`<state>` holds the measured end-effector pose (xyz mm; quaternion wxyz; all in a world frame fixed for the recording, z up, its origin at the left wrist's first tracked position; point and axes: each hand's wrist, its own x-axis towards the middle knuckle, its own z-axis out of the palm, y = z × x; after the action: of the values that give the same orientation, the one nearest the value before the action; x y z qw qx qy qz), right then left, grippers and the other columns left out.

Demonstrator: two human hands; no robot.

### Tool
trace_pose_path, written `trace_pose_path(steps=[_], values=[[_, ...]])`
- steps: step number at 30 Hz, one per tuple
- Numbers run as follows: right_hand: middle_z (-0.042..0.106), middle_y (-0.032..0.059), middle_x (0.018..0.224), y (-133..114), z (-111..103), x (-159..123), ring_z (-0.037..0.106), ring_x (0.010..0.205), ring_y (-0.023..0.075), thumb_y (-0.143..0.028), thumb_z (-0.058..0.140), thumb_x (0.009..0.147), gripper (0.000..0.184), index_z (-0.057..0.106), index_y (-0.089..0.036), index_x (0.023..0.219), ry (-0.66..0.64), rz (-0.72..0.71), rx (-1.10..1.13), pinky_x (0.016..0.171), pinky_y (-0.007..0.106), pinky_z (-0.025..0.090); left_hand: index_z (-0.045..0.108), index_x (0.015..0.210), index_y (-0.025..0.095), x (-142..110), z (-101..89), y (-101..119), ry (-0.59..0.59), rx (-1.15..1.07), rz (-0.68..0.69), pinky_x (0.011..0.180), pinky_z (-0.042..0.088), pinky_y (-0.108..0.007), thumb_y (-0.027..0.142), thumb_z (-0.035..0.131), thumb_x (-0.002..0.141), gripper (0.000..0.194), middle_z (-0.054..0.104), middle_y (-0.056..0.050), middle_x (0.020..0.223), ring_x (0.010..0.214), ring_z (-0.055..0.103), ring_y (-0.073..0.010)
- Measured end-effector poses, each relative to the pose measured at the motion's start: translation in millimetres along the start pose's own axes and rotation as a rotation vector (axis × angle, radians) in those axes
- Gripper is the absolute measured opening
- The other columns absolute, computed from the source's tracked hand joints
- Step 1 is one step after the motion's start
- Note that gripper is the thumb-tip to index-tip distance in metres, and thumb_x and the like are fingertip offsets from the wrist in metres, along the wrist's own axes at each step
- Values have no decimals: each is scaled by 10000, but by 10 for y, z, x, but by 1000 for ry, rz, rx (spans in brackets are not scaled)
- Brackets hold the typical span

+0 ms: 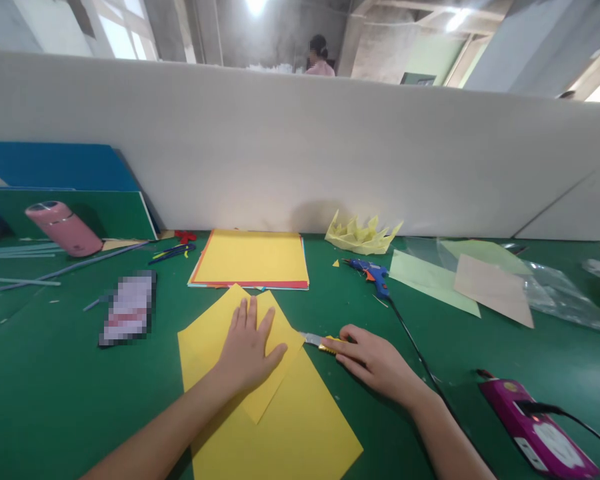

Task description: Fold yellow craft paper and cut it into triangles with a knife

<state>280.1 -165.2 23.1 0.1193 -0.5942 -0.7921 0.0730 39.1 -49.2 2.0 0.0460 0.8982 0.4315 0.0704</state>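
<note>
Yellow paper (290, 433) lies on the green table in front of me, with smaller angled yellow pieces or folds (205, 347) on top of it. Pressed flat on these, fingers spread, is my left hand (247, 343). My right hand (367, 353) grips a utility knife (327, 344) with a yellow handle, held low over the table. Its metal blade points left and meets the right corner of the upper yellow paper. Whether the blade tip is under the paper or just beside it, I cannot tell.
Behind the work lies a stack of coloured paper (255, 260). A folded pale-yellow paper crown (364, 235) and a blue glue gun (375, 275) with its cord stand right of it. A purple power strip (537, 427) is at right; a phone (127, 308) and pink bottle (65, 228) are left.
</note>
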Motion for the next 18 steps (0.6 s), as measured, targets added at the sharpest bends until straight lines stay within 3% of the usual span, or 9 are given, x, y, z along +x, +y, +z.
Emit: trace_pose_path(steps=[6, 12, 18], values=[[537, 59, 897, 23, 19, -26, 541, 734, 168, -267, 369, 965, 365, 556, -296, 1278, 20, -10, -7, 627, 255, 412, 394, 1410, 157, -2, 5, 12, -4, 12, -9, 1092, 198, -544, 595, 384, 848, 712, 210, -176, 1531, 1395, 132, -410], [554, 64, 907, 41, 16, 20, 543, 751, 174, -268, 377, 963, 359, 567, -296, 1267, 18, -31, -23, 626, 256, 411, 317, 1420, 9, 11, 94, -34, 32, 53, 4, 1097, 195, -544, 626, 335, 838, 849, 227, -242, 1505, 1389, 160, -408], [562, 68, 927, 72, 15, 106, 545, 793, 183, -259, 385, 960, 372, 539, -311, 1295, -7, -55, -64, 644, 261, 410, 308, 1424, 20, 8, 211, -72, 104, 57, 14, 1106, 187, -530, 639, 329, 837, 853, 229, -224, 1511, 1394, 157, -394]])
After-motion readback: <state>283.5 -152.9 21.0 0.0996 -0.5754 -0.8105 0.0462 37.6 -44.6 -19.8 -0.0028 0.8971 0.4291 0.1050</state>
